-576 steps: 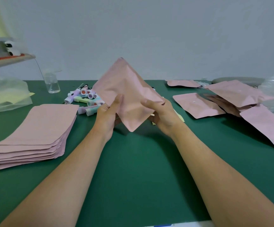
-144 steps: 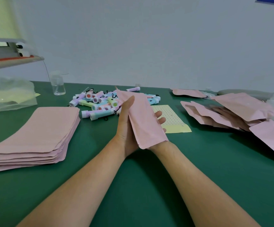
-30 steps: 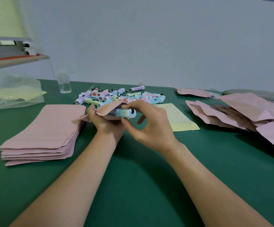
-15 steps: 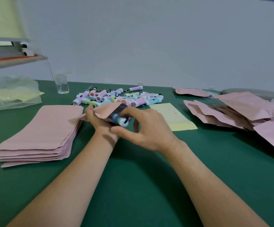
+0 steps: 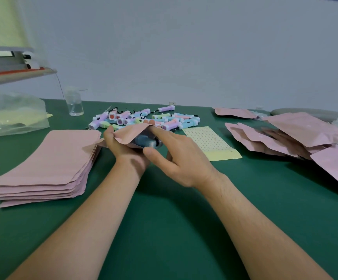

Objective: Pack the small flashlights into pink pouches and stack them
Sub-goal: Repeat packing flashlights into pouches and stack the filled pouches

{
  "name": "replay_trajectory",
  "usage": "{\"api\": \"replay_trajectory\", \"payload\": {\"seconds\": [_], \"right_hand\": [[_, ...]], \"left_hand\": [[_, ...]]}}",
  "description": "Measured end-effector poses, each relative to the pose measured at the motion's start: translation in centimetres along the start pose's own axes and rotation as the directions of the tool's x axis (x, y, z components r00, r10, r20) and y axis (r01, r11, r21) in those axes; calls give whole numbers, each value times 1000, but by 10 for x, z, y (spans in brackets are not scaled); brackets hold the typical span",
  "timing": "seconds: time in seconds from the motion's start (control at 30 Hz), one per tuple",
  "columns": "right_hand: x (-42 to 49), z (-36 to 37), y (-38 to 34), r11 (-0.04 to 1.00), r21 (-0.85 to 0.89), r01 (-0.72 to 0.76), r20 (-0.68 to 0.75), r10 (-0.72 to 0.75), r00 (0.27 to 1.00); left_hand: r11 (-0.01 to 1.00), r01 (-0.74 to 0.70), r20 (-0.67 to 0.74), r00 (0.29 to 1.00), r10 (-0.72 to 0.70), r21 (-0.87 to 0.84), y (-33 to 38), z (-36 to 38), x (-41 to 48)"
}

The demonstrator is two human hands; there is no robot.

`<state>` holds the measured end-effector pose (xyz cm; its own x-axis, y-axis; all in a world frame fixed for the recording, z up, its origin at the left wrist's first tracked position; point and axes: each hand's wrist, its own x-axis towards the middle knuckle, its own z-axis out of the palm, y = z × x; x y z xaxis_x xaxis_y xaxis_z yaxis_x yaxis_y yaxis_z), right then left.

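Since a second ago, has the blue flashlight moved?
Yes: the blue flashlight has slid left into the pink pouch, away from the yellow sheet.

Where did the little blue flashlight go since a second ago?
The right hand pushed the blue flashlight from the mouth of the pink pouch deeper inside, and one finger now reaches in after it. The left hand kept gripping the pouch open. The pouch stack, the flashlight pile and the yellow sheet stayed put.
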<state>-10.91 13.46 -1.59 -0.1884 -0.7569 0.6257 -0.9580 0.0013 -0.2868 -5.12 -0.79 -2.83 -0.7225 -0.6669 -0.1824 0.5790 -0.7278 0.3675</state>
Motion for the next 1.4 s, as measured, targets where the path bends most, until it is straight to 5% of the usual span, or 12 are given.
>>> {"api": "replay_trajectory", "payload": {"seconds": [0.2, 0.4, 0.63, 0.83, 1.1, 1.4], "right_hand": [[2, -6, -1, 1000, 10, -21, -250, 22, 968], [3, -4, 2, 994, -104, -19, -114, 7, 993], [7, 2, -6, 992, -118, -48, -253, 16, 967], [12, -2, -5, 904, -402, -147, -126, 104, 987], [8, -22, -11, 981, -184, -60, -184, 25, 983], [7, -8, -14, 932, -361, 44, -7, -49, 999]], "left_hand": [[997, 0, 54, 999, 4, -77, 2, 0, 1], [995, 40, 67, 997, -34, -90, 2, 2, -2], [991, 123, 160, 981, -113, -57, -5, 7, -9], [997, 70, 126, 989, -75, 40, -17, 10, -5], [997, -30, 140, 990, 20, 72, -9, 12, -8], [985, -23, 183, 983, -8, 169, -11, 11, -8]]}}
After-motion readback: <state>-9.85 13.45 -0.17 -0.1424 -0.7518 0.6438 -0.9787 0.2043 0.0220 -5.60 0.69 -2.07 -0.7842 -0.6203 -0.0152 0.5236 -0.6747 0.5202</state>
